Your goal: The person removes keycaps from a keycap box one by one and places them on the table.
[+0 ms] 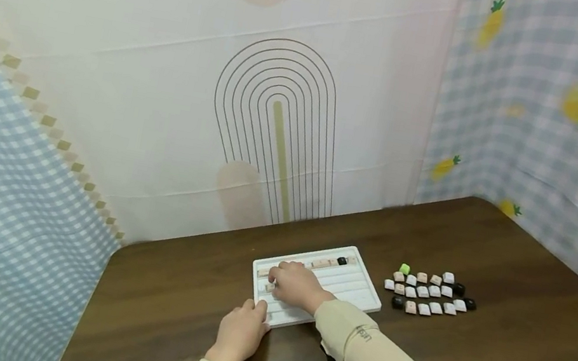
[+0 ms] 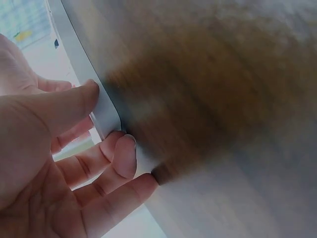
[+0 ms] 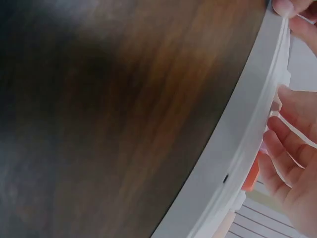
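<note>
A white tray (image 1: pixel 357 288) with raised rows lies at an angle on the table. My left hand (image 1: pixel 241 332) grips its near left corner, the thumb (image 2: pixel 81 99) against the front edge and the fingers bent round the side. Over the tray's left part, my right hand (image 1: pixel 296 285) pinches a small pale keycap (image 3: pixel 275 106) between thumb and fingertips, low over the rows. Beige keycaps (image 1: pixel 323 263) and a black keycap (image 1: pixel 342 261) sit in the far row. An orange keycap (image 3: pixel 251 176) shows past the rim in the right wrist view. The right hand hides part of the rows.
Right of the tray, loose keycaps lie in rough rows on the brown wooden table (image 1: pixel 158 299): white keycaps (image 1: pixel 423 291), beige keycaps (image 1: pixel 411 307), black keycaps (image 1: pixel 458 289) and a green keycap (image 1: pixel 404 268). A patterned cloth wall (image 1: pixel 172 121) stands behind the table.
</note>
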The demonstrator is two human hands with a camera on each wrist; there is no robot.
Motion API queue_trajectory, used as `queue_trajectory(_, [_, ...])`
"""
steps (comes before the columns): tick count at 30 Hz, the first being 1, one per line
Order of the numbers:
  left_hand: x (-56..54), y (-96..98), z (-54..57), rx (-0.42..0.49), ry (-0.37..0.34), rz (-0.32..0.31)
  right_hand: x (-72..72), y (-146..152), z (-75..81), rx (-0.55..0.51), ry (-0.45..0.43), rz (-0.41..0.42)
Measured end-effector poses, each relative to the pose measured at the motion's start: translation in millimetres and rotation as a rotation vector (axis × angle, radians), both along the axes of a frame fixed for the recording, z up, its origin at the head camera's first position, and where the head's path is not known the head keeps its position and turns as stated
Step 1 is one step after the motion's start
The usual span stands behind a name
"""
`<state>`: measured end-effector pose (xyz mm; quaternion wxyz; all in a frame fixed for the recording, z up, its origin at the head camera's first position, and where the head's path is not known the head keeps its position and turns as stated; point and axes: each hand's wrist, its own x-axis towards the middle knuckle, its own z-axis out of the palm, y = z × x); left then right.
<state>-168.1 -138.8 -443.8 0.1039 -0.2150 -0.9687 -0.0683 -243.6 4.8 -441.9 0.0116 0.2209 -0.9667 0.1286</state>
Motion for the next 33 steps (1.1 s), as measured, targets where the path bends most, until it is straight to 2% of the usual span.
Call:
queue_trajectory(5, [0.8, 1.1, 2.7, -0.012, 0.002, -0.008, 0.6, -6, -3.5, 0.051, 0.061, -0.022])
queue_trajectory(10, [1.1, 2.8, 4.1, -0.012, -0.003, -0.002, 1.3, -6, -5.6, 0.054, 0.101, -0.035])
queue_trajectory(18, [1.2, 0.8, 3.7, -0.008, -0.031, 0.01, 4.1, 3, -1.7, -0.035, 0.065, -0.067])
queue_trajectory(26, [1.2, 0.5, 2.1, -0.006, -0.034, 0.002, 7.3, 33, 17.8, -0.156, -0.009, -0.135])
queue_trajectory(33, [0.3, -1.3, 1.9, -0.008, -0.049, -0.008, 18.4, 80, 36.1, -0.149, -0.01, -0.18])
